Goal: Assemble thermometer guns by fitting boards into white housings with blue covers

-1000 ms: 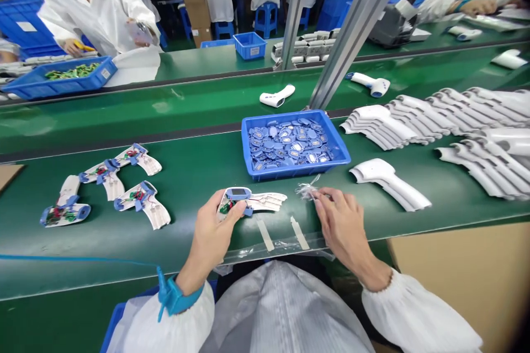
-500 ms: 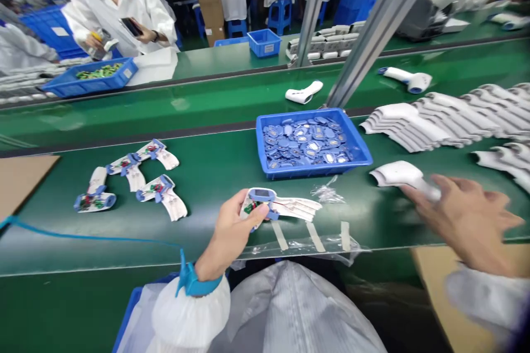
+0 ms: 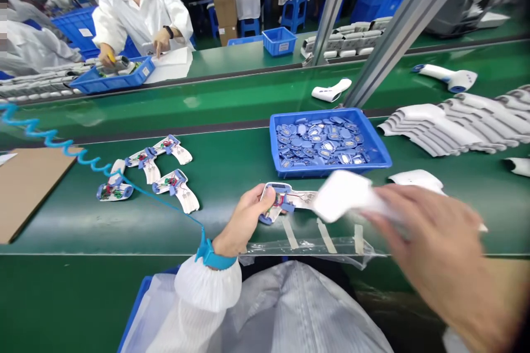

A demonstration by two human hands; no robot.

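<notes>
My left hand (image 3: 244, 218) is closed around the head of an open thermometer-gun half (image 3: 285, 201), with blue parts, green circuit board and red wires showing inside; its white handle points right. My right hand (image 3: 430, 242), blurred by motion, grips a plain white shell half (image 3: 342, 197) by its handle, above the bench. The shell's wide end overlaps the handle tip of the open half in view; whether they touch I cannot tell. Behind my right hand, another white shell (image 3: 416, 177) lies on the bench, partly hidden.
A blue tray (image 3: 331, 170) of small blue parts stands ahead. Several wired halves (image 3: 176, 182) lie left, nested white shells (image 3: 430, 127) right. A coiled blue cord (image 3: 83, 160) runs to my left wrist strap. A metal post (image 3: 397, 38) rises ahead. A co-worker (image 3: 143, 11) works opposite.
My right hand has lifted a white shell off the bench and brought it left, toward the half in my left hand. The view has shifted. The co-worker opposite now reaches into a blue tray.
</notes>
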